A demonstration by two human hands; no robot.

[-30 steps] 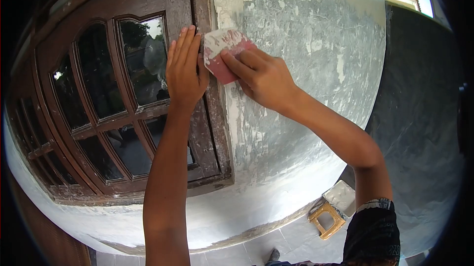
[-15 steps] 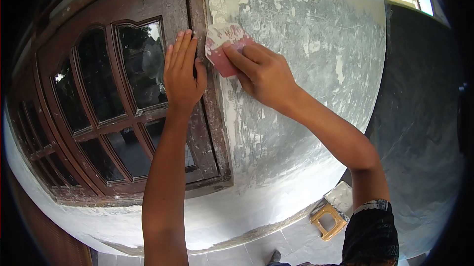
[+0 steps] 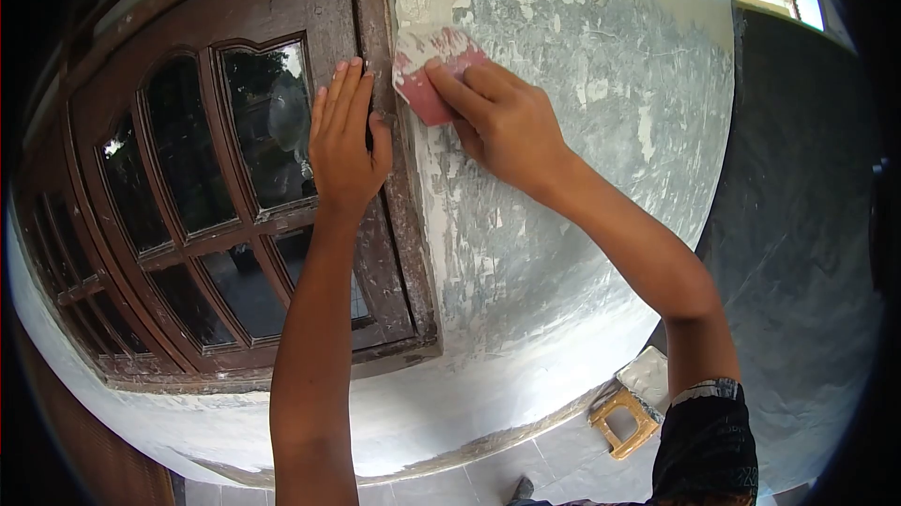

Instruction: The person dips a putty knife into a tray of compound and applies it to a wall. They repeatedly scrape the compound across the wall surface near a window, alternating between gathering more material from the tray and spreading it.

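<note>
A pink scraper [image 3: 435, 98], its upper part smeared with pale filler, lies against the wall [image 3: 582, 112] right beside the window frame. My right hand [image 3: 511, 121] pinches it, thumb on its face. My left hand [image 3: 347, 145] rests flat on the brown wooden window frame [image 3: 375, 18], just left of the scraper, fingers pointing up and thumb a little apart, holding nothing. Grey, patchy filler covers the wall around and below the scraper, with a smoother cream area above.
Dark glass panes [image 3: 267, 126] fill the window at the left. Low at the right, a yellowish stool [image 3: 624, 423] stands on the grey tiled floor [image 3: 488, 483] near a pale, stained object [image 3: 648, 375]. A dark wall [image 3: 798, 224] stands at the far right.
My right hand and the scraper have moved slightly up along the wall beside the frame. My left hand has stayed in place.
</note>
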